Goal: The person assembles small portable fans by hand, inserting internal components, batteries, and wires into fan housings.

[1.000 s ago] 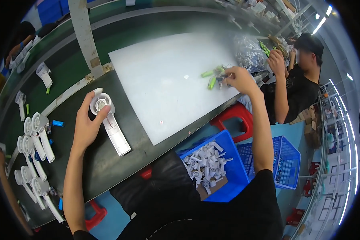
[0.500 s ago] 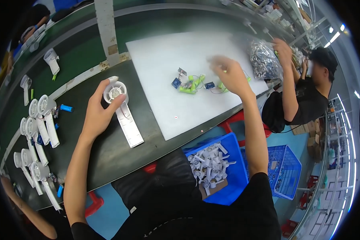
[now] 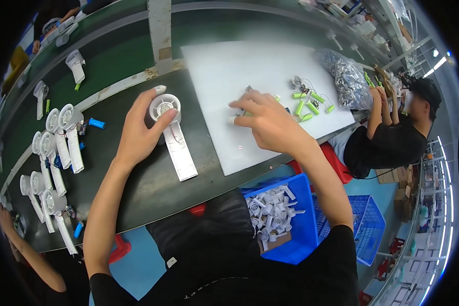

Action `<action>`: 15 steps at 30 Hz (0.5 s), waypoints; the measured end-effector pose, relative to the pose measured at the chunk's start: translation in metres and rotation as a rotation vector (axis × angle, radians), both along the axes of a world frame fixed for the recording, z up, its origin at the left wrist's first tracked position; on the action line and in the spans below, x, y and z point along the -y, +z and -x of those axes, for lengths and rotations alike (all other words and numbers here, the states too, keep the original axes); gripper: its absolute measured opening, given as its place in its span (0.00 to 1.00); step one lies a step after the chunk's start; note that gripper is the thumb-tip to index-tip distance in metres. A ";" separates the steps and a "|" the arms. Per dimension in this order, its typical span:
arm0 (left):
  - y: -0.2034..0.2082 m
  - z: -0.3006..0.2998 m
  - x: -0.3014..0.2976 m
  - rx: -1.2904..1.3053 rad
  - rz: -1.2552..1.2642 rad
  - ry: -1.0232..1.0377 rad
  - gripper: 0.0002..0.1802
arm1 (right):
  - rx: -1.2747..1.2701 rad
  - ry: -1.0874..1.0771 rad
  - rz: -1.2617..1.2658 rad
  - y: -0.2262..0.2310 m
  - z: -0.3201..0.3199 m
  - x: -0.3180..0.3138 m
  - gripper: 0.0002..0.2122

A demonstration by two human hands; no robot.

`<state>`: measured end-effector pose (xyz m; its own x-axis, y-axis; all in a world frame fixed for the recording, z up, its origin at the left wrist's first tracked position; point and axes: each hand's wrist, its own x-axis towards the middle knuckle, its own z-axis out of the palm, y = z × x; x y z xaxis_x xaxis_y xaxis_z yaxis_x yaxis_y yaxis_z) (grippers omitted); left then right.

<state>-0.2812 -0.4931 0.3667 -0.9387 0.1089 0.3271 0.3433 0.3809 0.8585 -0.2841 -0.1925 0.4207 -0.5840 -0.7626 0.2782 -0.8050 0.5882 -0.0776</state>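
Note:
My left hand (image 3: 144, 125) is closed around the round head of a white handheld fan housing (image 3: 180, 153), thumb across its rim. The housing's open handle points toward me over the dark bench, and a thin wire shows inside. My right hand (image 3: 266, 121), fingers spread and bent, is over a cluster of green battery cells on the white foam sheet (image 3: 239, 163). The hand covers most of that cluster; I cannot tell whether the fingertips touch it. Beside it lie more green battery cells (image 3: 311, 106) with wires and small circuit boards.
Several fan housings (image 3: 61, 148) with blue cells stand at the left. A bag of metallic parts (image 3: 345, 79) sits at the sheet's far right, near a co-worker (image 3: 392, 137). Below the bench are a blue bin (image 3: 303, 234) of white parts and a blue crate (image 3: 370, 229).
My right hand has moved left and nearer to me, from the right-hand battery cells to the left cluster. My left hand keeps hold of the fan housing. The whole view has shifted slightly.

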 end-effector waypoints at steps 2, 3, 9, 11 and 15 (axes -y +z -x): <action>0.012 -0.001 0.009 -0.290 0.193 0.099 0.23 | 0.032 -0.059 -0.220 -0.009 0.003 -0.003 0.09; 0.020 -0.004 0.012 -0.351 0.202 0.137 0.18 | 0.037 -0.044 -0.214 -0.008 0.004 -0.007 0.09; 0.043 -0.035 0.018 -0.280 0.242 -0.208 0.09 | 0.200 -0.499 0.569 0.018 0.005 -0.039 0.08; 0.034 -0.038 0.014 -0.314 0.289 -0.295 0.08 | 0.222 -0.427 0.824 0.020 0.002 -0.035 0.11; 0.021 -0.039 0.002 -0.308 0.391 -0.271 0.07 | 0.436 -0.235 1.129 0.014 -0.007 -0.018 0.12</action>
<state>-0.2420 -0.4953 0.3880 -0.7278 0.5006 0.4687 0.6855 0.5142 0.5154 -0.2770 -0.1742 0.4345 -0.8836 -0.0854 0.4604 -0.4682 0.1441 -0.8718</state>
